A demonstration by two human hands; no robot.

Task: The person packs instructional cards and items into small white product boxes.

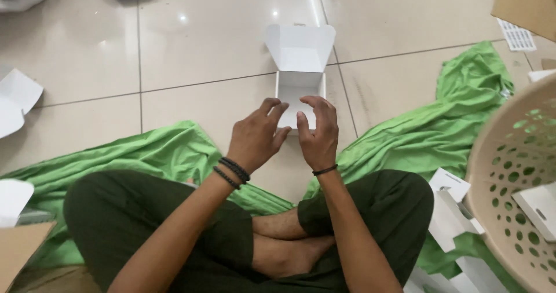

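Observation:
A small white cardboard box point(298, 90) stands on the tiled floor in front of me with its lid flap point(300, 47) folded up and back. My left hand point(255, 136) hovers at the box's near left corner, fingers spread and curled, holding nothing. My right hand point(317, 129) is just beside it at the near edge of the box, fingers apart, thumb toward the left hand. Whether the fingertips touch the box is hard to tell. Dark bead bracelets circle my left wrist and a thin black band my right.
I sit cross-legged on a green cloth point(428, 131) spread over the floor. A beige perforated basket point(515, 183) with white boxes stands at the right. Flat white boxes point(452, 212) lie by my right knee; more white cartons point(14, 99) and brown cardboard point(20, 249) lie left.

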